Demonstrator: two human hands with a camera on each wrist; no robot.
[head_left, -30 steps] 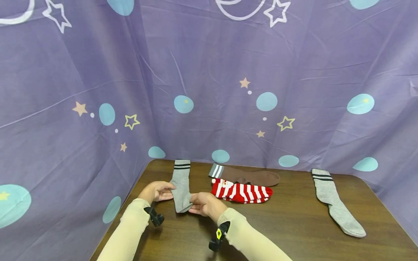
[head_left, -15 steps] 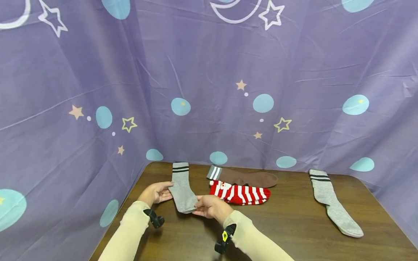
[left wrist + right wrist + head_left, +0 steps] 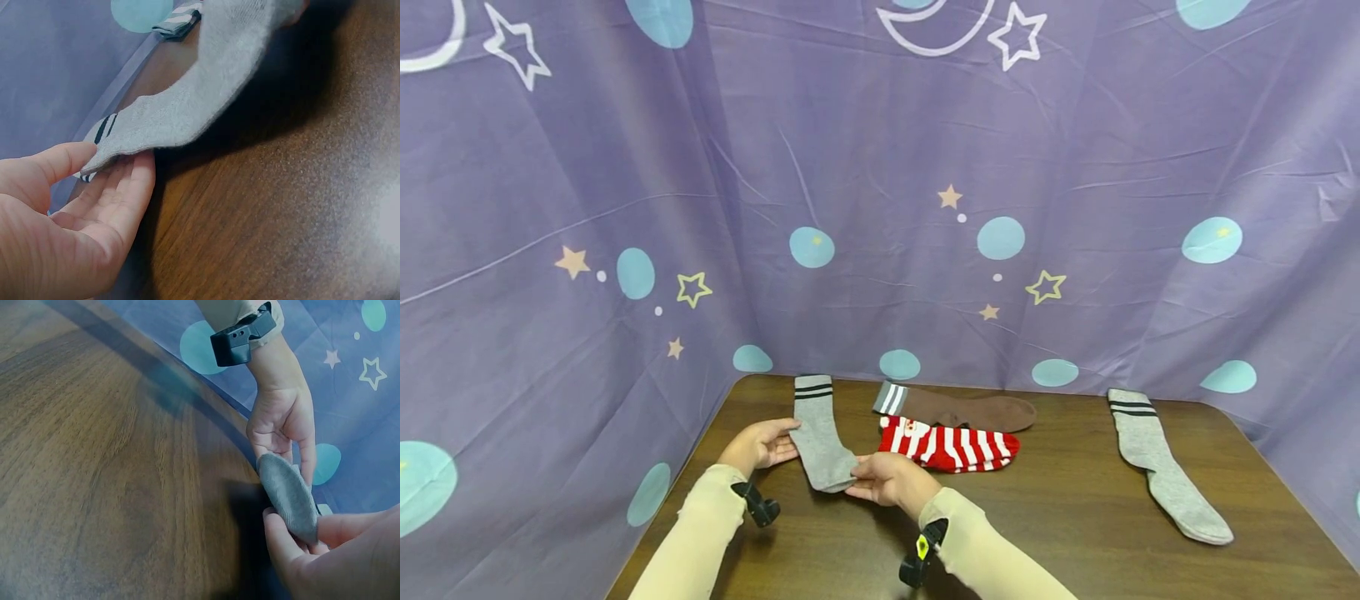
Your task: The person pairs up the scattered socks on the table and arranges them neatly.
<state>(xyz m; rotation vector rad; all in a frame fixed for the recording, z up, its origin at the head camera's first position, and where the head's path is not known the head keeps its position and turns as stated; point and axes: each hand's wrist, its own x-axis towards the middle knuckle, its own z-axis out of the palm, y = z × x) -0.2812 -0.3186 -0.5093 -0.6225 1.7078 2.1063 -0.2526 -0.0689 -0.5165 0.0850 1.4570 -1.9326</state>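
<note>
At lower centre-left, left hand point(image 3: 763, 443) and right hand point(image 3: 891, 480) pinch a black-striped grey knit sock point(image 3: 823, 452), judged light, limp, best edge-held.

Left sock point(image 3: 822, 446): gray, with two black bands at the cuff. Far-right sock point(image 3: 1165, 467): gray, also with two black bands. Brown sock point(image 3: 988, 407): gray cuff crossed by white stripes. Red sock point(image 3: 958, 448): white stripes. Table point(image 3: 1075, 521): brown wood grain. Curtain point(image 3: 880, 283): purple, printed with light-blue spots and white, peach and yellow stars. Sleeves point(image 3: 696, 527): cream.
</note>
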